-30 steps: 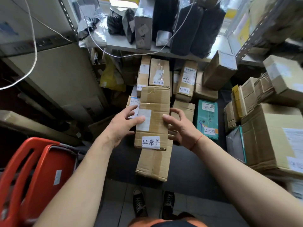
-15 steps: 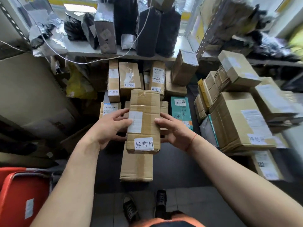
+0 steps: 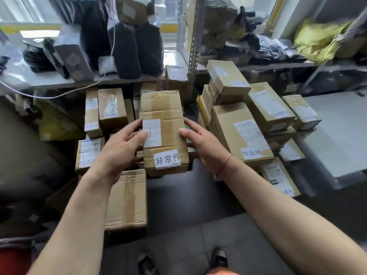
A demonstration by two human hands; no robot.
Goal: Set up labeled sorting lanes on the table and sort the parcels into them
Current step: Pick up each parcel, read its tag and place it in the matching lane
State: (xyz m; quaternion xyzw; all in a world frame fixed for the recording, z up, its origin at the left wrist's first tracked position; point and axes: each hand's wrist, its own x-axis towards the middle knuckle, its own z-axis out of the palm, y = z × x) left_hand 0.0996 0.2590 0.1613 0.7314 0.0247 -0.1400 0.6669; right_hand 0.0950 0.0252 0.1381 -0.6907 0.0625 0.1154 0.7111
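The left hand (image 3: pixel 121 147) and right hand (image 3: pixel 200 143) are gripping a box (image 3: pixel 164 133) by its long sides, thumbs lying on top, fingers curling under. It is hanging in the air above a lower box (image 3: pixel 127 199) and in front of the stacked parcels (image 3: pixel 240 132). The cardboard is looking stiff but creased, the tape smooth, so the load is probably light. Holding the edges, clear of the slick tape and the label (image 3: pixel 167 160), is looking safest.
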